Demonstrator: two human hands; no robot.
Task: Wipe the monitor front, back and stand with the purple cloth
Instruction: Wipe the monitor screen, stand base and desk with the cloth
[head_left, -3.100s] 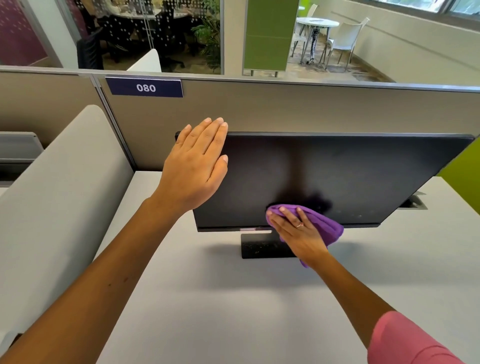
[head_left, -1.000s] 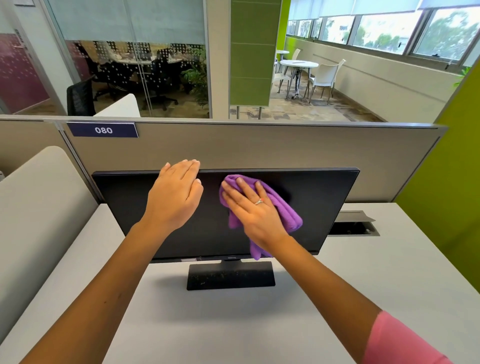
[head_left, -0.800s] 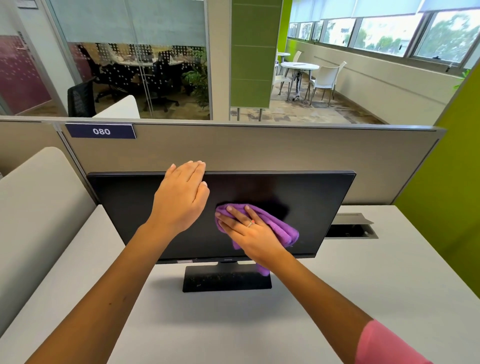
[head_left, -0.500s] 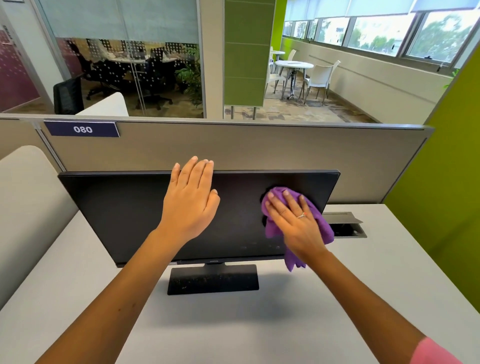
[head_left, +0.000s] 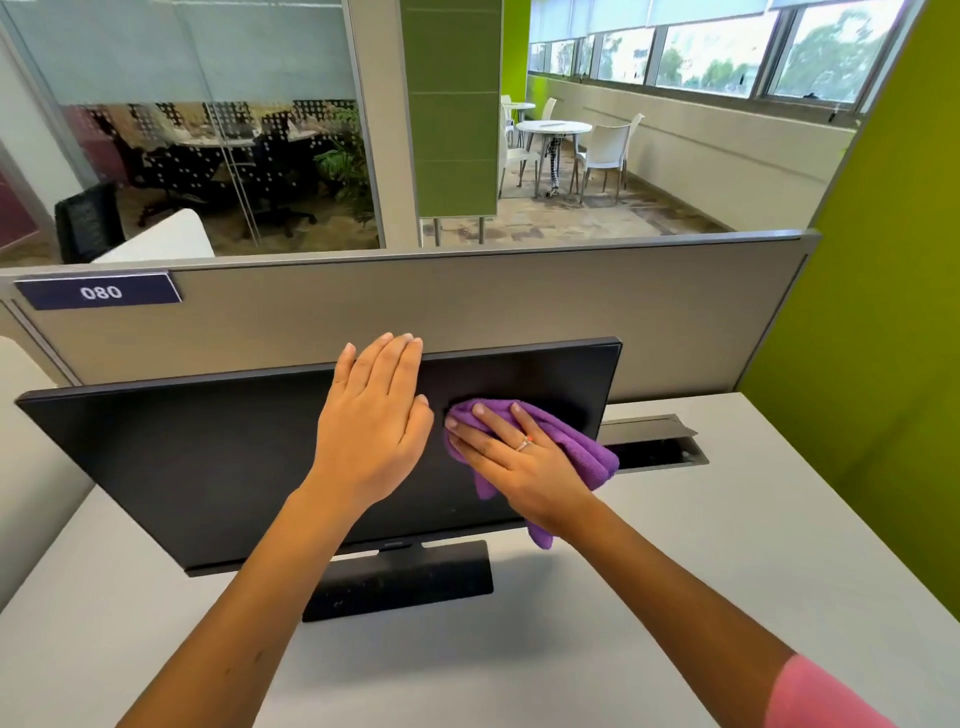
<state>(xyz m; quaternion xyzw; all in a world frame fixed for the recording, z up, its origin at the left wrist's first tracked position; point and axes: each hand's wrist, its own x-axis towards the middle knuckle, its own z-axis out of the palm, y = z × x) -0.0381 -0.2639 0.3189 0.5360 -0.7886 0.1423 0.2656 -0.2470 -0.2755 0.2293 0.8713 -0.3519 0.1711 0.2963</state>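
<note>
Change: half a second ago the purple cloth (head_left: 566, 441) was near the screen's right edge, high up. Now it sits further in toward screen centre, just beside the left hand (head_left: 374, 431). So the right-hand part of the front has been passed over and the stroke is heading back left. I'd judge the front pass still underway, with back and stand not yet done.

Desk (head_left: 727, 545): one, monitor standing toward its far edge, in front of the partition (head_left: 467, 306).

Monitor (head_left: 182, 467): one, screen dark, on its stand (head_left: 400, 582).

Hands: two. Left is flat, fingers straight, steadying the screen at its top edge. Right hand (head_left: 519, 462) is spread flat, pressing the cloth to the screen.

Cloth: one, bunched under the right hand, a tail hanging below.

Desk number plate (head_left: 98, 292): one, at the partition's left end.
</note>
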